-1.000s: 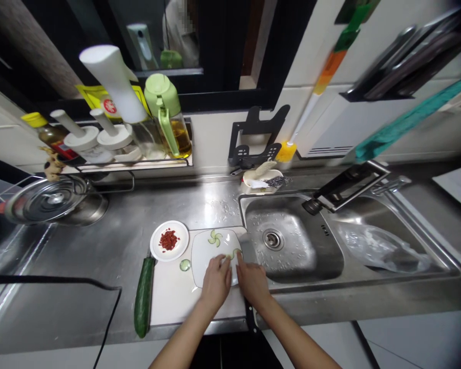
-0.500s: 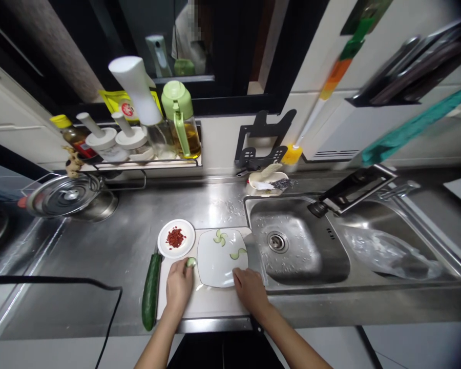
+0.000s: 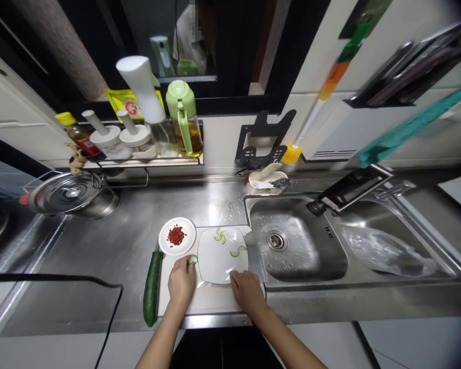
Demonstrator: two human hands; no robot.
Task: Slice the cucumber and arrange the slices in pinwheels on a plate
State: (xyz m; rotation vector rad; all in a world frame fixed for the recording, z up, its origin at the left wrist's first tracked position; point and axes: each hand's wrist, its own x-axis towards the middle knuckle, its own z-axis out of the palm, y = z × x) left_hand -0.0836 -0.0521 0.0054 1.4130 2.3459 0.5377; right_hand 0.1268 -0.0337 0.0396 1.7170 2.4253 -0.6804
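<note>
My left hand (image 3: 182,283) is closed at the left edge of the square white plate (image 3: 215,266), with small cucumber slices (image 3: 192,259) at its fingertips. On the plate, curved cucumber slices form a pinwheel (image 3: 220,236) near the back, and others make an S shape (image 3: 237,251) at the right. My right hand (image 3: 249,291) is closed over the plate's front right edge; whatever its fingertips pinch, if anything, is hidden. The plate rests on a pale cutting board (image 3: 211,303). Left of the board lies a whole-looking cucumber (image 3: 151,292). Behind my left hand is a round dish (image 3: 163,245) of chopped red bits (image 3: 176,236).
A sink (image 3: 303,261) borders the board on the right, and its second basin holds a plastic bag (image 3: 388,251). A lidded pot (image 3: 96,202) stands back left. Seasoning jars and an oil bottle (image 3: 182,120) line a shelf. A black cable (image 3: 61,279) crosses the counter's left side.
My right hand has shifted slightly left along the plate's front edge. My left hand stays by the cucumber slices, which are turned a little differently. The view has shifted slightly.
</note>
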